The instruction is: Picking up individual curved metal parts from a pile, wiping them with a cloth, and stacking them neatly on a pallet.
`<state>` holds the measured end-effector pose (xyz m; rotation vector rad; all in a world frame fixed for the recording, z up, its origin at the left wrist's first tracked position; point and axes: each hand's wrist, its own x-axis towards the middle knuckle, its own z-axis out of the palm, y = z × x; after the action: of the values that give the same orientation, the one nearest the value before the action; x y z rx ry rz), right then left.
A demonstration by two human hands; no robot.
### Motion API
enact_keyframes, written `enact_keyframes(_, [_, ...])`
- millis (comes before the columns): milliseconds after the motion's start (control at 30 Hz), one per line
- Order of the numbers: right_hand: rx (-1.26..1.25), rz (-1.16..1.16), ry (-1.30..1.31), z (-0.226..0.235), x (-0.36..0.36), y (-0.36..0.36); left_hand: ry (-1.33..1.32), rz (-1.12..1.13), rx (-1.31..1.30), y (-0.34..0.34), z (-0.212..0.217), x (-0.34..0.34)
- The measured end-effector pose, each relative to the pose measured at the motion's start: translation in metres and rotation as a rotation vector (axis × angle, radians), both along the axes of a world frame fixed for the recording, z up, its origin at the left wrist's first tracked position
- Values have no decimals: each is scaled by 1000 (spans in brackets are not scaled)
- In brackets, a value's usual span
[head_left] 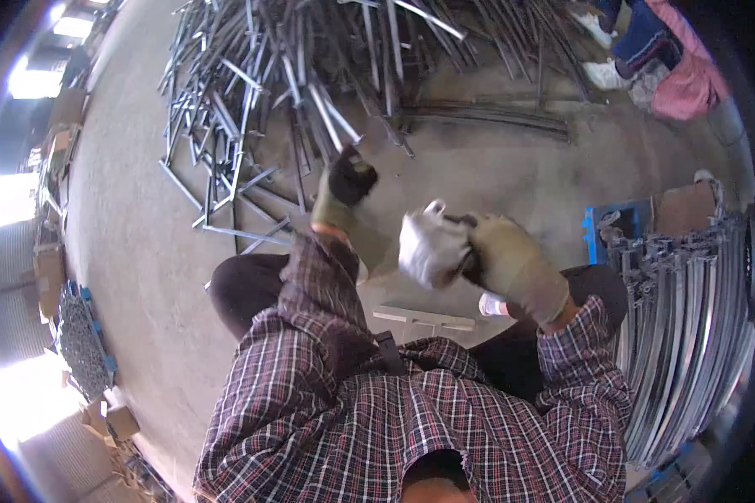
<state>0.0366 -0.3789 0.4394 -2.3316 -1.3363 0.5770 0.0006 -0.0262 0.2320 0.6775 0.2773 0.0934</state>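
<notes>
My left hand (350,178), in a light glove with a dark palm, has its fingers curled at the near end of a bright metal bar (325,116). That bar slopes out of a big heap of loose metal bars (252,92) in front of me. My right hand (507,256), gloved the same way, is closed on a bunched white cloth (429,247). The cloth hangs in front of my body, apart from the bars, and is slightly blurred. Below it, a pale metal piece with a short bracket (424,318) lies on the floor between my legs.
To my right, finished-looking metal bars (679,335) are stacked in rows beside a blue pallet edge (589,239). Another person's pink garment (688,84) and shoes show at the far right. Boxes (50,277) and a pallet of small parts (84,339) line the left.
</notes>
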Motion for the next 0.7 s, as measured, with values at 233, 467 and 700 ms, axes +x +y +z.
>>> enact_keyframes(233, [365, -331, 292, -36, 40, 7, 383, -112, -413, -174, 114, -104])
enact_keyframes(467, [681, -338, 685, -58, 28, 35, 492, -76, 454, -188, 135, -114])
enact_keyframes(700, [691, -429, 1378, -38, 8, 49, 306, -156, 1597, -164, 212, -116])
